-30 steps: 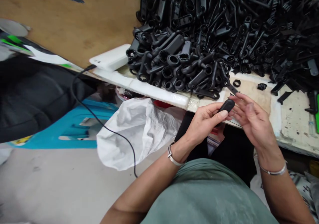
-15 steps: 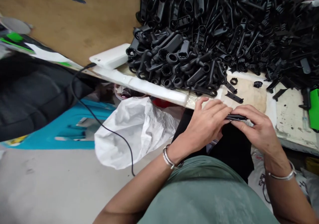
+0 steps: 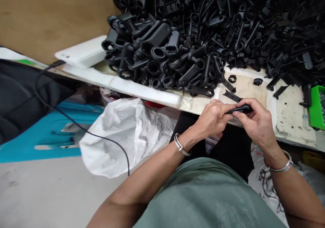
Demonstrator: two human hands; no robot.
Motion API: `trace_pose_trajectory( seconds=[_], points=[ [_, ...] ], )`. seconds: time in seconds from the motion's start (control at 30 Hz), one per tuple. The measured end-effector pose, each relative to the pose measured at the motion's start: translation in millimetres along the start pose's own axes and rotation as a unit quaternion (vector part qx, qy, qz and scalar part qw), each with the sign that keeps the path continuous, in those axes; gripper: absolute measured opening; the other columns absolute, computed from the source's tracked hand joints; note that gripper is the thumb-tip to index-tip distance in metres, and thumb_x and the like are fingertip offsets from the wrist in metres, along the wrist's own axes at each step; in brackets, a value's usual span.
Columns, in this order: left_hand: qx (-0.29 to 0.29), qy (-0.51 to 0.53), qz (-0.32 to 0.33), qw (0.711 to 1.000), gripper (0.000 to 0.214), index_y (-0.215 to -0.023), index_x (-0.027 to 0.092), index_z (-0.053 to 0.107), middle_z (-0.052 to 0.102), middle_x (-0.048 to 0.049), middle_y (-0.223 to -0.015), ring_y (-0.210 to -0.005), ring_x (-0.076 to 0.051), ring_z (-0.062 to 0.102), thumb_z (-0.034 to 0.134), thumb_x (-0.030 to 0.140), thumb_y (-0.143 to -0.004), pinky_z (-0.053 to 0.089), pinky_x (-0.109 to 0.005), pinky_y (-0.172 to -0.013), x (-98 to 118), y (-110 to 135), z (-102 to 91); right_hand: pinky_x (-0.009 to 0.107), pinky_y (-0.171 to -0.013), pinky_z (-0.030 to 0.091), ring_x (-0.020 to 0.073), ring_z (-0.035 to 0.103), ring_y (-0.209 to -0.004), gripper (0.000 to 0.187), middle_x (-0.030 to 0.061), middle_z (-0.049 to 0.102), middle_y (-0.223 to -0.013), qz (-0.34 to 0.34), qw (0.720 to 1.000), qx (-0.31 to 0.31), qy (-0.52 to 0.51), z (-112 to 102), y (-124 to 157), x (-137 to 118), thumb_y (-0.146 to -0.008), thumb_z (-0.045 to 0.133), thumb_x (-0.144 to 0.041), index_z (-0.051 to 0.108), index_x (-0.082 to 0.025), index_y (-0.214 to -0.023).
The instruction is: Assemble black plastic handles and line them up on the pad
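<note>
A slim black plastic handle piece (image 3: 243, 109) is held between my two hands at the table's front edge. My left hand (image 3: 215, 114) is closed on its left end, fingers bent around it. At the other end, the thumb and forefinger of my right hand (image 3: 257, 119) pinch the piece from both sides. Just beyond my fingers lies a flat black strip (image 3: 232, 95) with notched ends. Behind it are a black toothed ring (image 3: 232, 78) and another toothed part (image 3: 258, 82).
A large heap of black plastic parts (image 3: 162, 38) covers the table's back. A white box with a cable (image 3: 83, 52) stands left of it. At right is a green bin (image 3: 315, 108) of small pieces. A white sack (image 3: 109, 136) hangs open below the table edge.
The black piece has turned in my hands and now shows a rounded, shiny side. My left fingers have curled in closer around it. The view has shifted a little to the right.
</note>
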State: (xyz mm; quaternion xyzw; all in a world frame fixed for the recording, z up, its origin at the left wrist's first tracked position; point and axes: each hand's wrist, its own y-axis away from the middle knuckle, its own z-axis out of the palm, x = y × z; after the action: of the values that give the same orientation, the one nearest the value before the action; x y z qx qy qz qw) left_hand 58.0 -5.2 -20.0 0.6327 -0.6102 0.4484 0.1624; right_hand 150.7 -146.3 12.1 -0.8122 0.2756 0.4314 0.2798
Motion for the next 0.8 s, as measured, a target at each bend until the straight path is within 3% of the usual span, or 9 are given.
trace_pose_trajectory(
  seconds=[0.2,0.53,0.7,0.8],
  points=[
    [-0.019,0.011,-0.041,0.999,0.021,-0.103,0.017,0.077,0.068,-0.0009,-0.067,-0.066,-0.016,0.058,0.064,0.016,-0.086,0.046,-0.029,-0.070,-7,-3,4.3,0.022,-0.042,0.042,0.0096,0.052,-0.048,0.012,-0.0011,0.069,-0.082,0.028,1.000,-0.010,-0.009,5,-9,11,-0.079,0.071,-0.028,0.066,-0.022,-0.088],
    [-0.072,-0.005,0.000,0.997,0.013,-0.093,0.014,0.072,0.067,-0.0016,-0.072,-0.069,-0.015,0.058,0.060,0.019,-0.090,0.047,-0.029,-0.074,-6,-2,-4.5,0.023,-0.046,0.039,0.0101,0.049,-0.052,0.015,-0.0013,0.065,-0.077,0.036,0.998,-0.050,-0.003,1,-6,15,-0.080,0.070,-0.031,0.066,-0.020,-0.089],
    [-0.043,0.012,0.026,0.999,0.013,-0.089,0.014,0.069,0.062,0.0012,-0.065,-0.063,-0.013,0.054,0.056,0.015,-0.091,0.046,-0.029,-0.076,-9,-1,-2.0,0.023,-0.044,0.037,0.0067,0.041,-0.044,0.011,-0.0025,0.066,-0.078,0.028,0.998,-0.041,0.024,2,-5,11,-0.081,0.068,-0.027,0.064,-0.020,-0.088],
    [-0.031,0.018,0.045,0.998,0.015,-0.095,0.013,0.068,0.060,0.0021,-0.063,-0.060,-0.013,0.051,0.054,0.015,-0.092,0.046,-0.030,-0.076,-12,-1,-0.4,0.023,-0.049,0.040,0.0081,0.046,-0.049,0.008,-0.0025,0.067,-0.078,0.027,0.998,-0.049,0.035,1,-8,10,-0.082,0.069,-0.024,0.064,-0.020,-0.087]
  ],
)
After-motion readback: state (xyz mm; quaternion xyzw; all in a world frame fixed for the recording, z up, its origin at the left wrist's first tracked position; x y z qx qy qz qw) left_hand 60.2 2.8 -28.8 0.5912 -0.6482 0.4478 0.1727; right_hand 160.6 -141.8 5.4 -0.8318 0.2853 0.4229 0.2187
